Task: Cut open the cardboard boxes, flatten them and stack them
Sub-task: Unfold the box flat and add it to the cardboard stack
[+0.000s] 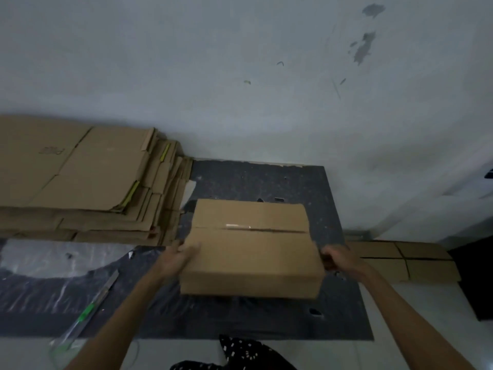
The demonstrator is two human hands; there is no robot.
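Cardboard box (250,249), taped along its top seam, is at the centre over the dark mat (266,180). The left hand (184,256) grips its 9 o'clock side and the right hand (336,259) curls round its 3 o'clock edge. A flattened stack (80,177) lies at 10 o'clock and a knife (90,308) at 8 o'clock.

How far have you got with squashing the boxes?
A tall stack of flattened cardboard sits on the left, and another flat piece lies on the right, so lots looks done. Right now the left hand and right hand hold a box whose seam is still taped. Left to do: cut it with the cutter lying beside the left arm, flatten it, stack it.
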